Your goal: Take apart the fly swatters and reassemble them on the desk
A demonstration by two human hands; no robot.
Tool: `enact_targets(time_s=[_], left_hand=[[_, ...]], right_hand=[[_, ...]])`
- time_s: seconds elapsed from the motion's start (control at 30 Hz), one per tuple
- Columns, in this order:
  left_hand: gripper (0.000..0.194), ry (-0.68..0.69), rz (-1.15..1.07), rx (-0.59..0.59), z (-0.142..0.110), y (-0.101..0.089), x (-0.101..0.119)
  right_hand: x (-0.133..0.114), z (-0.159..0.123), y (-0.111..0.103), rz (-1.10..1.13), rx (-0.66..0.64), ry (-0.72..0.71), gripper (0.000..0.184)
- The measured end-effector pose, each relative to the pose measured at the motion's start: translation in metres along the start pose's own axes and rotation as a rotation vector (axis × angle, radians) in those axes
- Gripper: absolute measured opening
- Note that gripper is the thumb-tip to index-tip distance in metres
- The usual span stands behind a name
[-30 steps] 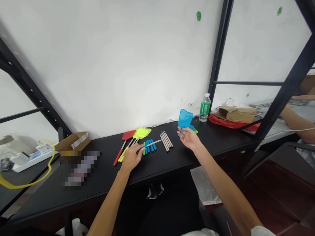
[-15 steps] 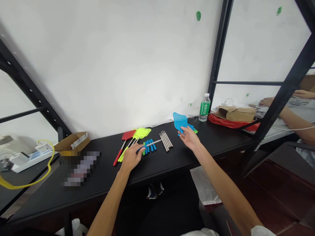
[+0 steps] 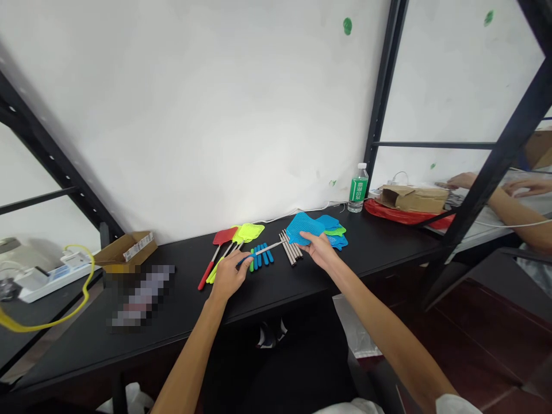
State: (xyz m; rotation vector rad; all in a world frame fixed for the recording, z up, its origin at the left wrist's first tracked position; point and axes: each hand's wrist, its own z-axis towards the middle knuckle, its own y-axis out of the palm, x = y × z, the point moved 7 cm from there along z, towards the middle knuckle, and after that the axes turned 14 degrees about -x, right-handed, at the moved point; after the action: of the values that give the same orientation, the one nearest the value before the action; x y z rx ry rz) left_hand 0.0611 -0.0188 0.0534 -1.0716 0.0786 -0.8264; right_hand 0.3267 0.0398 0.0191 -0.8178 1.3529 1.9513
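Note:
My left hand [image 3: 230, 271] is closed on the blue handle of a fly swatter rod [image 3: 271, 248], whose metal shaft points right. In my right hand [image 3: 318, 248] is a blue fly swatter head [image 3: 304, 226], pinched near its neck, close to the rod's tip; whether the two touch I cannot tell. Several blue handles [image 3: 266, 254] and a green handle [image 3: 252, 261] lie beside my left hand. Metal rods [image 3: 288, 248] rest partly under the blue head. To the left lie a red fly swatter [image 3: 210, 269] and yellow-green fly swatters [image 3: 251, 232].
Loose blue and green swatter heads [image 3: 334, 231] lie at the right on the black table [image 3: 371, 247]. Behind them stands a water bottle [image 3: 357, 188]. An open cardboard box [image 3: 146, 248] sits left. Beyond the frame post, another person's hands [image 3: 463, 181] show near a carton [image 3: 416, 200].
My right hand has brought the blue swatter head left and down toward the rod's tip, turning it flatter. My left hand has barely moved.

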Motion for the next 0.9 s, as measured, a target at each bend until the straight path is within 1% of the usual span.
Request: enact_targets(time_s=[0.13, 0.33, 0.47, 0.7, 0.8, 0.9], left_hand=[[0.024, 0.014, -0.006, -0.004, 0.001, -0.001, 0.002], [0.024, 0.027, -0.011, -0.005, 0.001, -0.001, 0.004], [0.024, 0.021, -0.007, -0.006, 0.001, 0.0, 0.003], [0.024, 0.011, 0.006, -0.009, 0.001, 0.001, 0.002], [0.024, 0.013, 0.005, -0.013, 0.001, 0.001, 0.001], [0.024, 0.016, 0.001, -0.021, 0.001, 0.002, -0.001]], right_hand=[[0.004, 0.0, 0.006, 0.019, -0.033, -0.029, 0.029], [0.0, -0.001, 0.003, 0.028, 0.033, -0.085, 0.035], [0.003, -0.001, 0.005, 0.017, 0.013, -0.079, 0.039], [0.007, -0.001, 0.005, 0.035, 0.021, -0.088, 0.032], [0.009, -0.001, 0.006, 0.077, 0.048, -0.095, 0.028], [0.011, -0.001, 0.007, 0.13, 0.048, -0.069, 0.026]])
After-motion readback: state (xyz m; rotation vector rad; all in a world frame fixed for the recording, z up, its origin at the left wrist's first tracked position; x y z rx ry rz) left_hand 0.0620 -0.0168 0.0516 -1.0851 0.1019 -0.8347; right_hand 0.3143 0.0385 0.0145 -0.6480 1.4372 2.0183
